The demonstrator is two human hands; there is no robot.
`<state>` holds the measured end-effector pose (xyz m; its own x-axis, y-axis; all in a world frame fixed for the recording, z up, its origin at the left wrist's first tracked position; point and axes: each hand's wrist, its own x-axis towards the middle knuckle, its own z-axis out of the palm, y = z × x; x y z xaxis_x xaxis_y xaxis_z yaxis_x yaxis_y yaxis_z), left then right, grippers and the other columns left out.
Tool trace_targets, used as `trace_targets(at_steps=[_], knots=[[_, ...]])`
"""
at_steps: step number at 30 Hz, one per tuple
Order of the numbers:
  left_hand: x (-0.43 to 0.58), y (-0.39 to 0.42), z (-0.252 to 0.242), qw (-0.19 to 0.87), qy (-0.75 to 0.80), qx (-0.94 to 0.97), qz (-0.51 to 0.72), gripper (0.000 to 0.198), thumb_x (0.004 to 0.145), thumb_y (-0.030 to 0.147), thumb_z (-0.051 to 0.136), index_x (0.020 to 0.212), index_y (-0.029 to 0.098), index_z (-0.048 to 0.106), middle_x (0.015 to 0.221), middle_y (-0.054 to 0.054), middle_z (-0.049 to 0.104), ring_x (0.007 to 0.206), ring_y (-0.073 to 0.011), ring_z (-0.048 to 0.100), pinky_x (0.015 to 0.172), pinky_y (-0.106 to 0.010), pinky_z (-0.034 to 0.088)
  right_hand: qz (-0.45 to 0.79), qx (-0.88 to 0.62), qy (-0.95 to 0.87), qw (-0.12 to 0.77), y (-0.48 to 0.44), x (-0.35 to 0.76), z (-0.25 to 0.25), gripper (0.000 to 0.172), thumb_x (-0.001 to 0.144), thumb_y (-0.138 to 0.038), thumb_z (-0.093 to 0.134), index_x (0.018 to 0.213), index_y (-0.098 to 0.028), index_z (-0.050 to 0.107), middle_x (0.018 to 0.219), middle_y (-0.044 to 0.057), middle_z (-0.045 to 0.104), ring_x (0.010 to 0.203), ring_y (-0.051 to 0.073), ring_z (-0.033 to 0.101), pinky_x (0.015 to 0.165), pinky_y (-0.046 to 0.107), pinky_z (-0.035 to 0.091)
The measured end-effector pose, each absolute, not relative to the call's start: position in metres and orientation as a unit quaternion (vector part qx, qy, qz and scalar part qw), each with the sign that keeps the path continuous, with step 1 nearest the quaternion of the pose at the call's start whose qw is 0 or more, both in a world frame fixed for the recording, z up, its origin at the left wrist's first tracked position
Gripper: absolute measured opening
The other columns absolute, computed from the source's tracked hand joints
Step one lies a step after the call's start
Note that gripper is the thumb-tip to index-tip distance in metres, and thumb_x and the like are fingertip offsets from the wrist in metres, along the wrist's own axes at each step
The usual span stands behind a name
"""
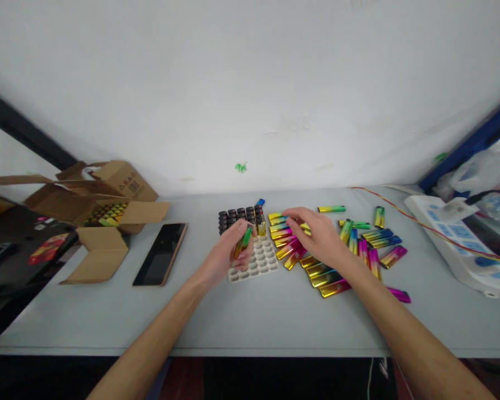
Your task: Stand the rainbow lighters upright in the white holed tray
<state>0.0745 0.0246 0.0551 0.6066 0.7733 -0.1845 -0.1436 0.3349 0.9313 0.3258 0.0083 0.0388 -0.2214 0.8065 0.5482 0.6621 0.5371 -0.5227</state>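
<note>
L hand (229,241) has a green-and-gold tube (246,238) in its grip, fingers curled round it, tube tilted, held just over the L edge of a pale tray (261,258). Far part of the tray is packed w/ black-ended pieces (235,214) standing in rows; the near part shows its pale sockets. R hand (316,233) is just R of the tray, over a fanned row of shiny tubes (286,242), thumb + fingers bent near a blue tip. Can't really tell if that grip is pinching it or not, view's too small tbh.

More tubes: a gold-ended stack (323,279) under the R wrist, plus a loose bunch (363,250) further R in pink, blue, green etc. All on a grey worktop (254,325).

Also there: phone (160,254) lying L of the tray, open cardboard box (98,261) past it w/ yellow bits inside, and a white power strip (450,233) far R w/ a red-yellow wire (404,208) across it.
</note>
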Motion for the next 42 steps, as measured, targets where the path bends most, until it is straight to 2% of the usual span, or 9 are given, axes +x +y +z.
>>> trace_targets(at_steps=[3,6,9,11,16,22,27,33,42], knots=[[0.062,0.025,0.065,0.666,0.300,0.563,0.386,0.029,0.101,0.053,0.058,0.107,0.025,0.053,0.061,0.007,0.054,0.043,-0.0107,0.042,0.042,-0.020,0.036,0.086,-0.464,-0.786,0.400,0.009,0.327,0.038,0.020,0.107,-0.022,0.050,0.122,-0.021,0.064,0.112,0.008,0.075,0.101,0.023,0.072,0.091,0.036,0.056],[0.047,0.032,0.069,0.530,0.309,0.628,0.479,0.028,0.102,0.048,0.060,0.104,0.021,0.064,0.080,-0.002,0.069,0.066,-0.0153,0.064,0.059,-0.026,0.052,0.079,-0.455,-0.796,0.391,0.008,0.327,0.039,0.023,0.107,-0.022,0.048,0.124,-0.023,0.063,0.115,0.008,0.074,0.101,0.023,0.071,0.089,0.037,0.056],[0.040,0.038,0.068,0.357,0.346,0.666,0.557,0.025,0.097,0.042,0.069,0.098,0.018,0.075,0.095,-0.007,0.074,0.089,-0.0182,0.069,0.082,-0.030,0.056,0.070,-0.456,-0.800,0.384,0.007,0.327,0.039,0.023,0.108,-0.022,0.048,0.126,-0.023,0.062,0.114,0.009,0.074,0.101,0.024,0.071,0.089,0.038,0.055],[0.040,0.040,0.067,0.285,0.352,0.684,0.571,0.020,0.094,0.038,0.074,0.098,0.019,0.078,0.099,-0.008,0.076,0.095,-0.0195,0.069,0.085,-0.031,0.056,0.058,-0.467,-0.798,0.377,0.008,0.327,0.038,0.023,0.107,-0.021,0.047,0.124,-0.022,0.062,0.113,0.009,0.073,0.101,0.025,0.071,0.089,0.040,0.054],[0.041,0.042,0.058,0.267,0.326,0.707,0.568,0.016,0.090,0.031,0.078,0.103,0.021,0.080,0.103,-0.008,0.079,0.102,-0.0225,0.072,0.100,-0.040,0.056,0.030,-0.490,-0.787,0.375,0.011,0.329,0.034,0.020,0.106,-0.019,0.049,0.118,-0.020,0.064,0.108,0.010,0.072,0.097,0.026,0.070,0.087,0.041,0.054],[0.042,0.046,0.051,0.205,0.319,0.791,0.480,0.013,0.091,0.026,0.075,0.103,0.021,0.076,0.106,-0.007,0.080,0.107,-0.0234,0.073,0.121,-0.055,0.042,0.016,-0.514,-0.770,0.376,0.013,0.330,0.034,0.018,0.106,-0.020,0.050,0.114,-0.020,0.065,0.102,0.009,0.072,0.086,0.024,0.069,0.084,0.039,0.052],[0.047,0.048,0.049,0.144,0.320,0.823,0.447,0.008,0.093,0.026,0.073,0.101,0.022,0.075,0.116,-0.008,0.075,0.121,-0.0257,0.066,0.110,-0.048,0.052,0.019,-0.524,-0.752,0.399,0.015,0.333,0.034,0.016,0.104,-0.019,0.051,0.111,-0.019,0.066,0.102,0.008,0.072,0.085,0.023,0.070,0.083,0.037,0.052],[0.044,0.053,0.041,0.103,0.340,0.838,0.415,0.009,0.094,0.027,0.072,0.101,0.023,0.076,0.132,-0.009,0.067,0.135,-0.0287,0.057,0.115,-0.050,0.047,0.011,-0.531,-0.745,0.403,0.018,0.342,0.036,0.015,0.103,-0.020,0.053,0.104,-0.019,0.067,0.097,0.007,0.071,0.081,0.021,0.069,0.081,0.035,0.052],[0.041,0.054,0.038,0.126,0.370,0.830,0.397,0.011,0.094,0.031,0.069,0.097,0.022,0.073,0.133,-0.010,0.066,0.134,-0.0284,0.057,0.114,-0.049,0.048,-0.064,-0.623,-0.675,0.391,0.025,0.383,0.040,0.019,0.100,-0.023,0.053,0.106,-0.018,0.070,0.098,0.010,0.074,0.082,0.024,0.070,0.082,0.037,0.054]])
